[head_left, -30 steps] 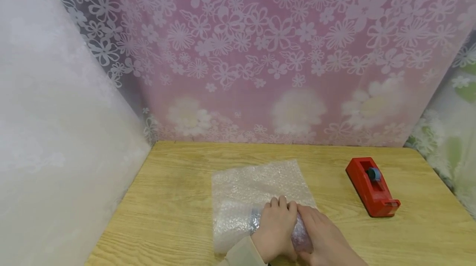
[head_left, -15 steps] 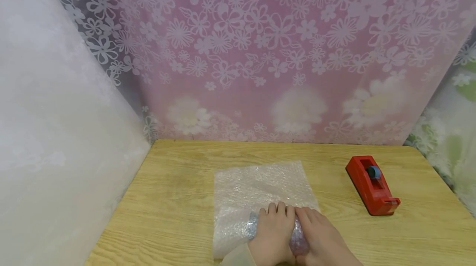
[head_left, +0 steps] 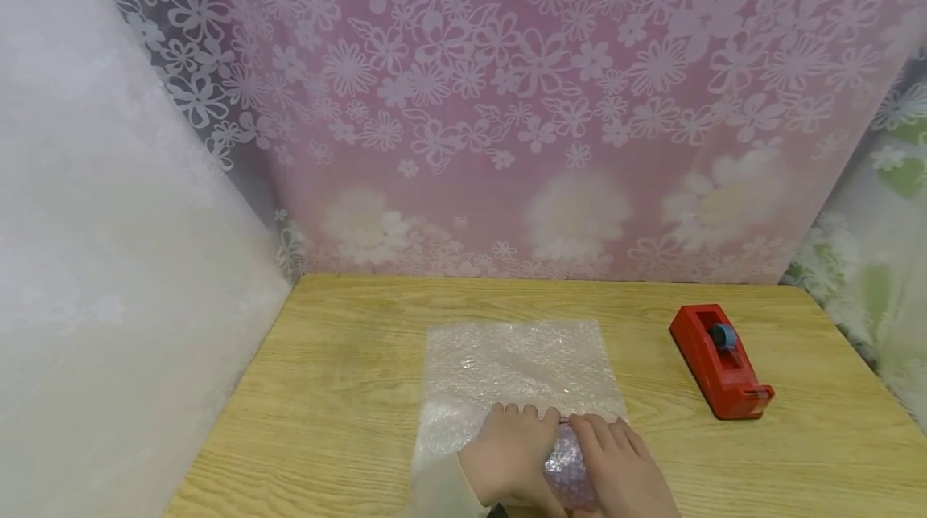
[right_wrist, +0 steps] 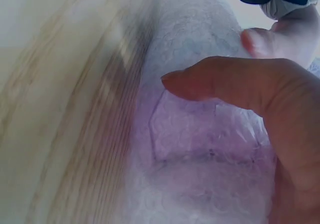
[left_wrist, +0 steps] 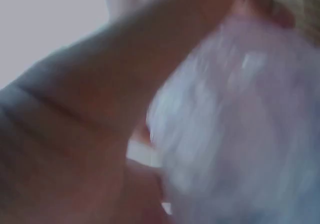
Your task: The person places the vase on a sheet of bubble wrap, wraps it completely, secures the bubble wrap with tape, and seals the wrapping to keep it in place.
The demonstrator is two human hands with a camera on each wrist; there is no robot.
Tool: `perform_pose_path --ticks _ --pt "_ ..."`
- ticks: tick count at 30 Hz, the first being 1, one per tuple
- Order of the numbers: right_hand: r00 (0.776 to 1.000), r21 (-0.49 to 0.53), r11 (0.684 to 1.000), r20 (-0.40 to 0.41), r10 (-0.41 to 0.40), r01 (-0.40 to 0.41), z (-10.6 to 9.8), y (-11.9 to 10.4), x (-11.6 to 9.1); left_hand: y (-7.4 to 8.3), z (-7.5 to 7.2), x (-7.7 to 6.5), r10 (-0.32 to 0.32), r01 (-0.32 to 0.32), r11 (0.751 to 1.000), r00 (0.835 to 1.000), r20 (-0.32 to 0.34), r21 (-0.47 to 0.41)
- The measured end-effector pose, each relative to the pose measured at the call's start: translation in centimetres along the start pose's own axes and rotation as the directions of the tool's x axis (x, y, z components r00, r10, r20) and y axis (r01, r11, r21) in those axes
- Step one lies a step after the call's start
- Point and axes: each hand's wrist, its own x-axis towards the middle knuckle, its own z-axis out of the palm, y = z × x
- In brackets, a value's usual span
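Currently: wrapped roll (head_left: pixel 568 466) gripped two-handed at near edge of bubble wrap (head_left: pixel 517 357)

The lilac-tinted roll is held at the near side of the worktop (head_left: pixel 326 397), in front of the flat part of the sheet. Its contents cannot be identified through the layers. The left hand (head_left: pixel 507 454) is closed over the left part, fingers laid across the top; the right hand (head_left: pixel 623 466) is closed round the right part, and in the right wrist view its thumb (right_wrist: pixel 220 78) is pressed flat on the plastic. The left wrist view is blurred, so finer finger detail cannot be told. A red tape dispenser (head_left: pixel 720 365) is left untouched, well apart at the right.

Rolling up in the wrap is judged to be the step in hand. For a good result, both ends should be turned at the same rate, pressure kept even and light so bubbles are not crushed, and slack pulled out against the flat sheet. The edges should be kept lined up, or the roll will likely be skewed.

Compared with the frame from one second ago, the left hand is shifted leftward and more of the roll is exposed between the hands. The bluish patch seen then beside the left hand is mostly covered now. The sheet's far edge is set straighter. No change of place is noted for the dispenser.
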Motion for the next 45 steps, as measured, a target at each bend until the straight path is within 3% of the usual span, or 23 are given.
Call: perform_pose_path --ticks 8,15,19,24,28,31,34,38,41,45 --pt "0.999 0.042 0.999 0.052 0.012 -0.014 -0.3 -0.1 0.4 -2.5 -0.2 -0.5 0.011 -0.006 0.988 0.999 0.033 -0.154" --pt "0.998 0.058 0.998 0.061 -0.021 0.017 -0.5 0.0 0.8 -3.1 0.1 -0.3 0.039 -0.030 0.966 0.999 0.030 -0.255" --pt "0.997 0.074 0.996 0.064 -0.053 0.048 -0.8 0.2 1.3 -3.1 0.0 0.0 0.026 -0.015 0.964 0.999 0.036 -0.265" --pt "0.993 0.112 0.993 0.109 -0.042 0.030 -0.9 0.6 1.6 -2.9 0.1 0.0 0.023 -0.020 0.980 1.000 0.017 -0.197" --pt "0.993 0.133 0.991 0.107 -0.039 0.024 -0.8 0.8 1.8 -2.5 0.0 0.0 0.078 -0.084 0.991 0.995 -0.062 -0.105" --pt "0.993 0.146 0.989 0.108 -0.042 0.026 -0.8 0.9 1.9 -1.6 -0.1 -0.2 0.086 -0.089 0.996 0.990 -0.114 -0.026" --pt "0.993 0.152 0.988 0.108 -0.047 0.031 -0.9 1.0 2.0 -0.2 0.0 -0.4 0.041 -0.032 0.997 0.991 -0.124 0.075" --pt "0.992 0.158 0.987 0.116 -0.056 0.037 -1.2 1.1 2.3 1.9 0.4 -0.4 -0.068 0.089 0.979 0.991 -0.118 0.182" --pt "0.987 0.183 0.982 0.147 -0.069 0.041 -1.4 1.3 2.5 3.1 0.9 -0.2 -0.142 0.171 0.963 0.979 -0.149 0.208" --pt "0.978 0.239 0.970 0.193 -0.081 0.033 -1.5 1.7 2.8 3.7 1.5 0.1 -0.170 0.208 0.959 0.966 -0.196 0.194"
